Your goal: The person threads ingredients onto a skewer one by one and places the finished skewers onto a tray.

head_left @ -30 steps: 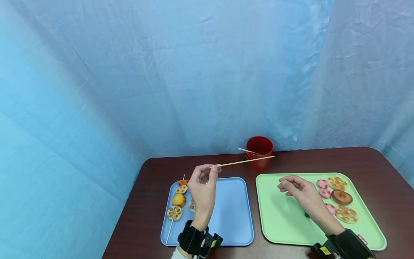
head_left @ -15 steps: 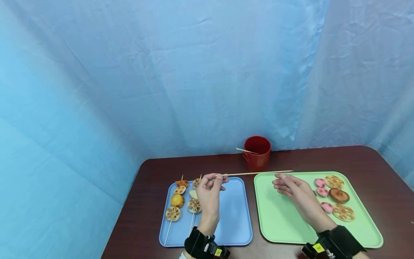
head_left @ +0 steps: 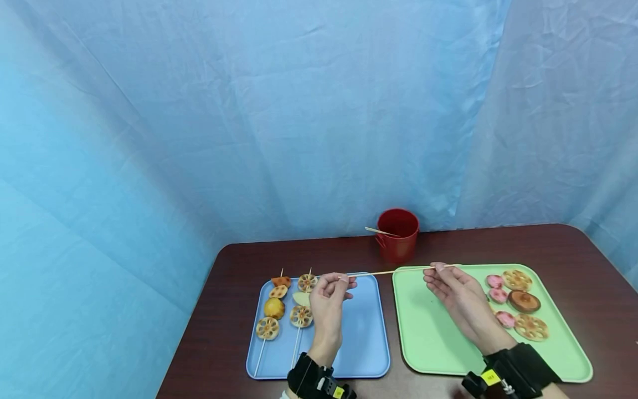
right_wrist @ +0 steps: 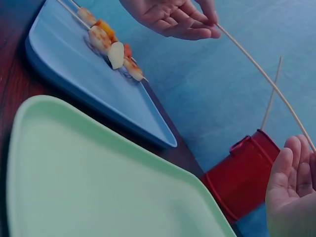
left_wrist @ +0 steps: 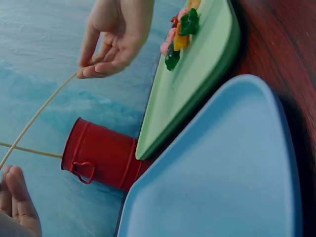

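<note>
A thin bamboo skewer [head_left: 379,273] spans the gap between my two hands, nearly level above the trays in the head view. My left hand [head_left: 326,310] pinches its left end between thumb and fingers. Near the other end my right hand [head_left: 461,305] pinches it, and a short tip pokes out beyond the fingers. No food sits on the visible length of this skewer [right_wrist: 266,76]. Below my left hand, the blue tray [head_left: 361,332] bears two loaded skewers with lotus root slices [head_left: 267,328] and other pieces. Under my right hand lies the green tray [head_left: 428,343].
A red bucket [head_left: 397,246] stands at the table's back, with another skewer [head_left: 381,231] leaning out of it. Pink pieces [head_left: 498,295], lotus root slices [head_left: 530,327] and a brown mushroom-like piece [head_left: 524,301] lie on the green tray's right side. A blue curtain [head_left: 319,122] hangs behind.
The skewer has come down from in front of the bucket and levelled out. My right hand, free of it a second ago, now pinches its right part. My left hand has moved slightly right.
</note>
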A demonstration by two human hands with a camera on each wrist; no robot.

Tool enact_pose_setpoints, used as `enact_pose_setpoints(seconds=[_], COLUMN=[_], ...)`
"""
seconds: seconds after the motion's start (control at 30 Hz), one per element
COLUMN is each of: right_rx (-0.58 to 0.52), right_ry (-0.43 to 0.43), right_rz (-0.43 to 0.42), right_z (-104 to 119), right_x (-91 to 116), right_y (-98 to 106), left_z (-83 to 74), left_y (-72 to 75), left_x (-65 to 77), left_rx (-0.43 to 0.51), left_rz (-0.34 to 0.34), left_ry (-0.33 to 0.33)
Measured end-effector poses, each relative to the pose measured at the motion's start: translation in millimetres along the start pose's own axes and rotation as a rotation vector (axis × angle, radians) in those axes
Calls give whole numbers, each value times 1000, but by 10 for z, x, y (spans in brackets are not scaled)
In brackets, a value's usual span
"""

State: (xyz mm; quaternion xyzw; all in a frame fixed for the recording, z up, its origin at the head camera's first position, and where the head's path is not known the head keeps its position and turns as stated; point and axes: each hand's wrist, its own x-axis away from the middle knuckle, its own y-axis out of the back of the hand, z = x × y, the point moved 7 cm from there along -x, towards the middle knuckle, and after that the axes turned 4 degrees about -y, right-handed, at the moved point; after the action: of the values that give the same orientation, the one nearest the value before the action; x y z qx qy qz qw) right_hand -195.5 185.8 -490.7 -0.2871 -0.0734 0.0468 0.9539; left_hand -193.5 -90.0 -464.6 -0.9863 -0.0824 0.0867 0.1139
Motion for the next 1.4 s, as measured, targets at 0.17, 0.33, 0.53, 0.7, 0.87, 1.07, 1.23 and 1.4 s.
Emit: enact_pose_setpoints(seconds=[0.17, 0.33, 0.53, 0.7, 0.87, 1.07, 1.23, 1.4], right_rx=[61, 313, 703, 788, 789, 806, 975, 1193], right_ry=[60, 114, 181, 232, 245, 252, 251, 184], right_rz=[-11, -75, -141, -141, -134, -88, -88, -100], right_z=[93, 179, 211, 196, 188, 204, 332, 459], right_x=[17, 38, 84, 92, 85, 67, 73, 75], right_y=[63, 105, 10, -95, -143, -180, -38, 226], left_z=[26, -74, -8, 67, 139, 166, 178, 180], left_y=[-2, -85, -320, -409, -439, -440, -387, -301], left_x=[-17, -22, 55, 100, 119, 136, 137, 120], left_rx=[-171, -572, -782, -808, -798, -777, -738, -729], left_rz=[61, 210, 502, 592, 600, 590, 580, 567], left_ry=[-21, -227, -290, -259, -181, -171, -157, -122])
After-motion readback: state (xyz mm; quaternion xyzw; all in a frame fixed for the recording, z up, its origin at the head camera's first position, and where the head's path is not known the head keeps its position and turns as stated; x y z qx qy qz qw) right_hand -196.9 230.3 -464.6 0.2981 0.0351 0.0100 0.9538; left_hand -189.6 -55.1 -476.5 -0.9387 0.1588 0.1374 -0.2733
